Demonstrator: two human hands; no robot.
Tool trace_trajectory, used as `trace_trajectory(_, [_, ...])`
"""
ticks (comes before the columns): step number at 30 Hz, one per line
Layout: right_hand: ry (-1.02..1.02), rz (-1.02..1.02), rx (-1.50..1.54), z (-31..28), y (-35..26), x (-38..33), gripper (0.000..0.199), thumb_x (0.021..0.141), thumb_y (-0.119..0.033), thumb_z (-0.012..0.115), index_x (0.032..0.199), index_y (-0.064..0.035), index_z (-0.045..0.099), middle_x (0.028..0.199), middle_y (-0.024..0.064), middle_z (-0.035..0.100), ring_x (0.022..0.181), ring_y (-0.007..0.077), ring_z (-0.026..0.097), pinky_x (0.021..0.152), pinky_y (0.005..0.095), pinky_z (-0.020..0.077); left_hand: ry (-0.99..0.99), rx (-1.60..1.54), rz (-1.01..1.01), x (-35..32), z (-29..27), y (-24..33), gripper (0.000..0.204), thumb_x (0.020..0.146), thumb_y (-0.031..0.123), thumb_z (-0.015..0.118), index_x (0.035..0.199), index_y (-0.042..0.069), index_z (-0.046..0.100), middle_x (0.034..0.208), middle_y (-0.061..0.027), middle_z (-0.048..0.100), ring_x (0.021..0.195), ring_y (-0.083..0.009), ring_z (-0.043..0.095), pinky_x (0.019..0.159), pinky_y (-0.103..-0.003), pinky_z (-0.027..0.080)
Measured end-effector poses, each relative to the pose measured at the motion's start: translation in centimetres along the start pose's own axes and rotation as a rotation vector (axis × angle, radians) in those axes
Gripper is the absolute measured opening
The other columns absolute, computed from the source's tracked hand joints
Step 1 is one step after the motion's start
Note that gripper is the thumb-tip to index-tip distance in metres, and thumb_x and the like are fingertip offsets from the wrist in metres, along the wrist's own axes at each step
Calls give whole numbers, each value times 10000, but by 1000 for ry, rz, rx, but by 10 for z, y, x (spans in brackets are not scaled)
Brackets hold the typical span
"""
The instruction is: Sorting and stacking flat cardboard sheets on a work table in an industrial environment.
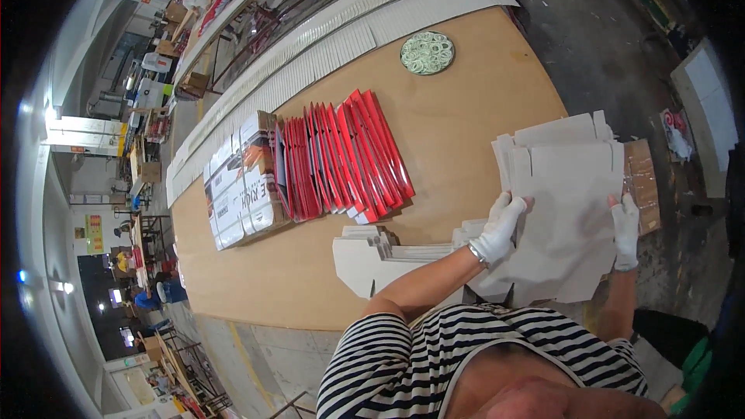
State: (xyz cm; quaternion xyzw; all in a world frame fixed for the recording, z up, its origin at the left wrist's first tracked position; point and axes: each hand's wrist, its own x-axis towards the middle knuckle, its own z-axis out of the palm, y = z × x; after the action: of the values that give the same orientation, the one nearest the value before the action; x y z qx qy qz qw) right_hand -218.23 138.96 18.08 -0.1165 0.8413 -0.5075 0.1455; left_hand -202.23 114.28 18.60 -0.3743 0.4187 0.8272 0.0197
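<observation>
Striped shirt [372, 365], worn by the person, is nearest, along the bottom edge. Both forearms reach up from it to a stack of grey card blanks [570, 206] at the R end of the tabletop [458, 132]. L hand [498, 229], gloved in white w/ some fingertips bare, is at the stack's L side: fingers part-bent, thumb tip lying on the top sheet. R hand [625, 226], same kind of glove, is along the stack's R edge, fingers fairly straight. Both touch card; can't tell if either grips it or just presses. Sheets fan out a bit at the stack's upper L corner.

Brown cardboard piece [642, 182] pokes out past the R hand. More grey blanks [357, 264], edges stepped, lie L of the L hand, partly behind that forearm. Mid-tabletop: row of red folded cards [349, 159], leaning, up against a white strapped bundle [240, 194]. Round dish [427, 53] w/ pale green rings sits farther back; long curved row of pale strips [334, 54] runs along the far edge.
</observation>
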Motion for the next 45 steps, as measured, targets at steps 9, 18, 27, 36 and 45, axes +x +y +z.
trace_trajectory(9, [84,36,44,-1,-13,-21,284,899,-187,564,1005,75,530,914,71,519,850,123,444,762,248,385,-58,-24,35,3,12,-3,662,808,232,627,1295,-46,275,998,-88,543,921,-162,507,823,-295,434])
trace_trajectory(18, [108,-44,58,6,-14,-14,216,913,-201,539,918,15,542,817,-11,479,738,91,407,651,248,366,-70,-38,52,21,5,-26,967,775,251,622,1434,-80,-4,1385,-235,316,1232,-269,377,998,-286,334])
trace_trajectory(27, [42,0,110,18,-6,12,349,915,-297,556,978,46,580,915,36,558,854,125,486,780,284,405,-77,122,73,23,0,-21,928,800,227,627,1439,-38,9,1046,-91,497,893,-148,488,797,-281,435])
trace_trajectory(36, [46,-24,132,10,13,15,350,908,-264,578,1076,42,588,994,52,590,924,139,521,836,285,409,-103,105,100,14,0,-16,932,807,224,631,1429,-56,-4,904,-51,500,809,-147,483,716,-286,446])
trace_trajectory(45, [-14,-50,172,-4,6,-1,506,856,-296,661,1211,36,521,1145,88,582,1014,164,532,890,307,412,22,273,276,30,-8,-59,926,813,234,636,1419,-53,-2,900,-73,511,790,-155,494,700,-281,452])
